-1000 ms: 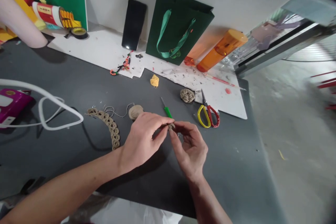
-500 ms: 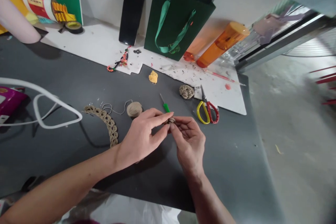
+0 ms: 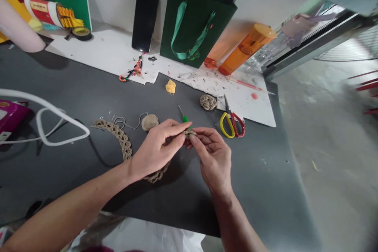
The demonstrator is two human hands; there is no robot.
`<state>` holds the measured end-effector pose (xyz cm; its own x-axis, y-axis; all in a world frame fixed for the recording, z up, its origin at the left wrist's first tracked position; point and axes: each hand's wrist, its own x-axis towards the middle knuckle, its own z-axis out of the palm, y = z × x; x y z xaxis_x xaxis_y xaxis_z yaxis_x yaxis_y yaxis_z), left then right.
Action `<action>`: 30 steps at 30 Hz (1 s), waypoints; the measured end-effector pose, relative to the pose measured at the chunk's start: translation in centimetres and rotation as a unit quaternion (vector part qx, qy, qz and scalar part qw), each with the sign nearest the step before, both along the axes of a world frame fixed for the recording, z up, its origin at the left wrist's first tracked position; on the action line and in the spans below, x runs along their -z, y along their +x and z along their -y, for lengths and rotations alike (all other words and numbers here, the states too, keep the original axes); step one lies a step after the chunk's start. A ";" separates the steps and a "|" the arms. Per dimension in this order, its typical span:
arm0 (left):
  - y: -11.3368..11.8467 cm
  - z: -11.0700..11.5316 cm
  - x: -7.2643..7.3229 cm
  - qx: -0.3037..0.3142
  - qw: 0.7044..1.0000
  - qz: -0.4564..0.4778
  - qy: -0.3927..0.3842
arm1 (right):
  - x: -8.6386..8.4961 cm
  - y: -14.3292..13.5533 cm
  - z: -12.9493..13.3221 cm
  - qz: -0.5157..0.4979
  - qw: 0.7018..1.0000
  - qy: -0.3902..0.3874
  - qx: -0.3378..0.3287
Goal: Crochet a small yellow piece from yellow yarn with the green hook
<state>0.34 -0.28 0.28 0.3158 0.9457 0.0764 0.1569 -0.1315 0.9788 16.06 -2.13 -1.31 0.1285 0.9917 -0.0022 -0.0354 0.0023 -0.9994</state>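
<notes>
Between my fingertips is the end of a brown crocheted strip (image 3: 188, 133). My left hand (image 3: 161, 145) pinches it from the left, my right hand (image 3: 211, 151) from the right. The rest of the lacy strip (image 3: 125, 145) curves over the dark table and passes beneath my left hand and wrist. A ball of beige yarn (image 3: 150, 122) touches the back of my left hand, its thread trailing left. Just beyond my fingers lies a green-handled hook (image 3: 184, 119), its handle end partly hidden. A coiled brown crocheted rosette (image 3: 208, 102) and scissors (image 3: 232, 124) with yellow and red handles lie to the right.
A white board (image 3: 97, 53) runs along the wall, bearing a black phone (image 3: 145, 21), a green paper bag (image 3: 196, 21) and an orange bottle (image 3: 247, 49). A yellow crocheted piece (image 3: 170, 86) lies before it. A white cable (image 3: 44, 102) loops at left. The table's right edge borders the floor.
Both hands still pinch the piece, which shows more between my fingertips. My left hand has shifted slightly left, and more of the strip shows below it. The view has moved slightly.
</notes>
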 end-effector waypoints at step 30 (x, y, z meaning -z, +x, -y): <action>0.7 0.9 1.5 -0.095 0.934 -0.172 0.297 | 0.1 -0.6 0.2 0.157 0.984 0.011 0.086</action>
